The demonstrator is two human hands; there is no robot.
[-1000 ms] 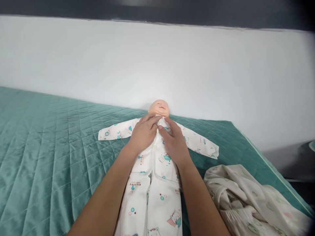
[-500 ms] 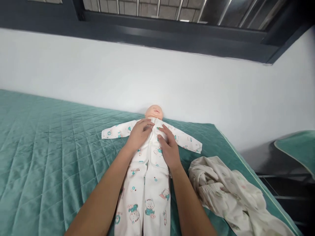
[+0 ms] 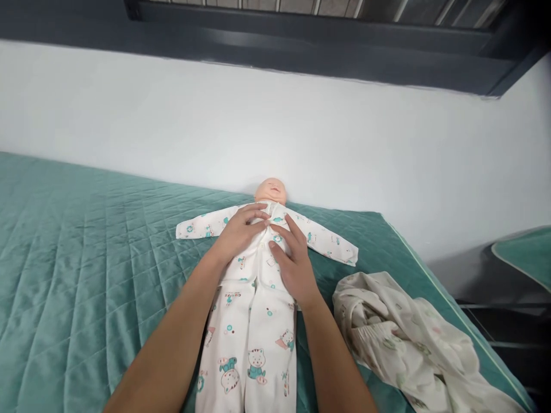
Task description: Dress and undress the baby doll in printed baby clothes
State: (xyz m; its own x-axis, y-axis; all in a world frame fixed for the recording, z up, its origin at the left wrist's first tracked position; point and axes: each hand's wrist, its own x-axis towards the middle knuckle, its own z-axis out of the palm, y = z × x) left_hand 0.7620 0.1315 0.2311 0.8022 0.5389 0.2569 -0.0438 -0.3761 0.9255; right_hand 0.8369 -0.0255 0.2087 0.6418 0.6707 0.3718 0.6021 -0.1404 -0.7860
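A baby doll (image 3: 271,190) lies on its back, its head towards the wall. It wears a white baby top (image 3: 330,241) printed with small animals, sleeves spread to both sides, and matching trousers (image 3: 270,338). My left hand (image 3: 244,229) rests on the left of the chest, fingers stretched towards the front opening below the neck. On the right of the chest lies my right hand (image 3: 295,255), its fingers spread over the cloth. Both palms face down, and they hide part of the top's front.
A crumpled pale printed cloth (image 3: 400,338) lies to the right on the green quilted bedspread (image 3: 94,258). Behind the bed rises a white wall (image 3: 172,126) with a dark window frame (image 3: 301,51). Another green fabric edge (image 3: 525,255) shows at far right.
My right hand's fingers have moved slightly left and spread flatter on the top. My left hand's fingers have stretched out more. The view has tilted down a little.
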